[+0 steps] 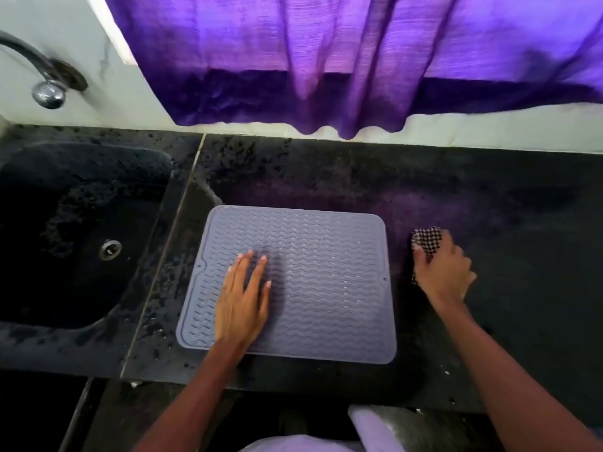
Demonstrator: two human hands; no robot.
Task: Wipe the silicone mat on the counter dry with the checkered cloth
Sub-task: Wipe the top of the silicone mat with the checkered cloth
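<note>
A grey silicone mat [326, 282] with wavy ridges lies flat on the black counter [489, 197], a little right of the sink. My left hand [243, 300] rests palm down on the mat's left half, fingers spread and holding nothing. To the right of the mat, off its edge, my right hand [440, 269] is closed over the bunched black-and-white checkered cloth [427, 239] on the counter. Only the cloth's far end shows past my fingers.
A black sink [81, 223] with a metal drain sits on the left, and a chrome tap [45, 83] stands on the wall above it. A purple curtain [326, 60] hangs over the counter's back edge. The counter's front edge runs just below the mat.
</note>
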